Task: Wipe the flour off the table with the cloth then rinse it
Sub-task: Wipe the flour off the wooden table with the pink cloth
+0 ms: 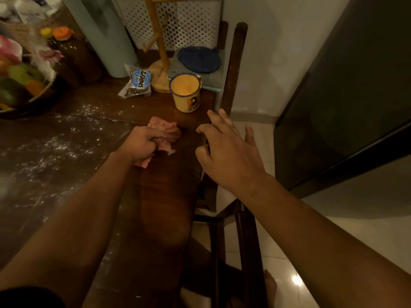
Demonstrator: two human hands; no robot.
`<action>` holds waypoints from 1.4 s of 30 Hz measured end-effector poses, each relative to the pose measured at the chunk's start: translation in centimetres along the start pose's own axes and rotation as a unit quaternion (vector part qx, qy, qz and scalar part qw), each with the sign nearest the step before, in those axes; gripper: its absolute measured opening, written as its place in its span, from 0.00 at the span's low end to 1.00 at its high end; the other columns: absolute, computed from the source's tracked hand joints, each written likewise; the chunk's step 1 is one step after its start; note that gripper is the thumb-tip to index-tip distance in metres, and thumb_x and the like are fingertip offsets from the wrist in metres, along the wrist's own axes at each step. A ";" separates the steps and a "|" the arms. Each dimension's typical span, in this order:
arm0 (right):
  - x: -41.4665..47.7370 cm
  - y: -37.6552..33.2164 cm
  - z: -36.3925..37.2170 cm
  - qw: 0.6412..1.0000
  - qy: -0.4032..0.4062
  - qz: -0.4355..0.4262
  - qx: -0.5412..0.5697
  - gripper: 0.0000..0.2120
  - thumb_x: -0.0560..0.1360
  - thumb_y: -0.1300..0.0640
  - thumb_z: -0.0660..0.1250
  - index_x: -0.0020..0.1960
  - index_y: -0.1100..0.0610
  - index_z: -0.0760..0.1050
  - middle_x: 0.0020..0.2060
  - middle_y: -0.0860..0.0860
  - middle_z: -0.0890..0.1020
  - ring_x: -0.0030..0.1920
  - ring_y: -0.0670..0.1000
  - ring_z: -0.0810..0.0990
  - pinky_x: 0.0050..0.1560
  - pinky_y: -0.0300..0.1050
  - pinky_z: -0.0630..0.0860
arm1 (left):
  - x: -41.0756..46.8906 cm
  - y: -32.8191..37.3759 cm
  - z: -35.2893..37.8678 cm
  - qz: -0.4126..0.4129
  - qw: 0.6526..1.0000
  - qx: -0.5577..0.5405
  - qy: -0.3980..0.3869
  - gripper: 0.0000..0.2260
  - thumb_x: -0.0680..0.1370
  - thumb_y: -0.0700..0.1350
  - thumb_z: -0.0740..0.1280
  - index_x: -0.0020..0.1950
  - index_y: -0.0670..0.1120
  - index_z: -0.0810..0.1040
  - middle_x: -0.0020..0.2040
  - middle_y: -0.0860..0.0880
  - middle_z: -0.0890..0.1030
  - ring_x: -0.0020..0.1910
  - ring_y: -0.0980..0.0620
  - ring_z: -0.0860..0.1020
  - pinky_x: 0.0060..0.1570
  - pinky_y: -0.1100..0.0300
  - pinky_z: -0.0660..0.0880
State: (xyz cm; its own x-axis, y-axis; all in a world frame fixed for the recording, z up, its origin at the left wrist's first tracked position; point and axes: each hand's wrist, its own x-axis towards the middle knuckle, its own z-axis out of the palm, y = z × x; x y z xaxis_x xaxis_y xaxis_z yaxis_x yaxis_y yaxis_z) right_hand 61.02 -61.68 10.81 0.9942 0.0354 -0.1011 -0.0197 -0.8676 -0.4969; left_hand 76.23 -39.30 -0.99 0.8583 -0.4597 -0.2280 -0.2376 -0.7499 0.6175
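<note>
L hand (139,144) round pink cloth (165,130)

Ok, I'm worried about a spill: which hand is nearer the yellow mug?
Right. The right hand hovers open just right of the yellow mug, fingertips close; the left hand grips the pink cloth farther down-left.

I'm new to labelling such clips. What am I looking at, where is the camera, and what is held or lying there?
No machine here: a person wears a wide-angle camera on the head, looking down at their own arms. The left hand grips a crumpled pink cloth on the dark wooden table. The right hand is open near the table's edge, holding nothing. White flour is scattered to the left. Behind stand a yellow mug and a snack packet.
</note>
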 end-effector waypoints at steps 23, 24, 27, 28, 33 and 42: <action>0.2 -0.4 0.2 0.998 -0.004 0.028 -0.052 0.19 0.81 0.51 0.57 0.71 0.50 0.69 0.81 0.48 0.54 0.81 0.47 0.45 0.74 0.71 0.46 | -13.0 -2.0 4.6 0.010 0.980 0.022 0.200 0.19 0.79 0.37 0.64 0.68 0.49 0.77 0.71 0.57 0.69 0.73 0.62 0.61 0.76 0.51 0.57; 0.2 -0.5 0.3 0.998 -0.002 0.031 -0.052 0.20 0.81 0.51 0.56 0.72 0.50 0.68 0.81 0.49 0.53 0.81 0.48 0.45 0.75 0.71 0.46 | -14.3 -1.5 4.7 0.052 0.986 0.012 0.161 0.17 0.78 0.38 0.64 0.66 0.49 0.79 0.69 0.58 0.69 0.72 0.66 0.60 0.76 0.56 0.56; -0.4 -0.8 0.4 0.998 -0.007 0.042 -0.040 0.19 0.83 0.52 0.54 0.73 0.52 0.66 0.82 0.49 0.52 0.81 0.49 0.45 0.75 0.70 0.47 | -17.9 -3.1 4.1 0.089 0.992 -0.015 0.090 0.21 0.75 0.32 0.64 0.61 0.54 0.81 0.68 0.57 0.74 0.71 0.70 0.64 0.75 0.66 0.56; -0.8 -0.8 0.4 0.998 -0.012 0.044 -0.037 0.19 0.83 0.53 0.54 0.73 0.52 0.65 0.82 0.49 0.51 0.81 0.50 0.45 0.76 0.69 0.47 | -18.5 -4.2 3.9 0.047 0.991 -0.038 0.118 0.24 0.75 0.30 0.64 0.61 0.56 0.81 0.67 0.58 0.76 0.70 0.68 0.67 0.74 0.63 0.60; -4.1 -0.5 0.5 0.999 -0.003 0.038 -0.029 0.27 0.83 0.54 0.58 0.80 0.51 0.54 0.82 0.50 0.50 0.80 0.54 0.55 0.76 0.66 0.55 | -17.7 -3.8 5.1 -0.089 0.963 0.022 0.254 0.21 0.77 0.36 0.62 0.69 0.50 0.75 0.73 0.51 0.71 0.76 0.52 0.64 0.76 0.44 0.57; -7.8 -0.9 1.3 0.991 0.030 0.029 -0.128 0.38 0.80 0.52 0.58 0.82 0.52 0.40 0.82 0.51 0.46 0.81 0.51 0.46 0.76 0.60 0.62 | -16.5 2.6 7.8 0.062 0.997 0.043 0.010 0.24 0.76 0.33 0.64 0.68 0.53 0.76 0.77 0.51 0.65 0.78 0.51 0.57 0.78 0.49 0.50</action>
State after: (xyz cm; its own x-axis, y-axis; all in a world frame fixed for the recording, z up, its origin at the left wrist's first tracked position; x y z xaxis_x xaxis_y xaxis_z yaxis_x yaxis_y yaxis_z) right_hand 53.14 -60.50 10.92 0.9969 -0.0406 -0.0673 -0.0566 -0.9652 -0.2553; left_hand 57.87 -37.36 -1.47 0.8281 -0.5431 -0.1389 -0.3797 -0.7257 0.5738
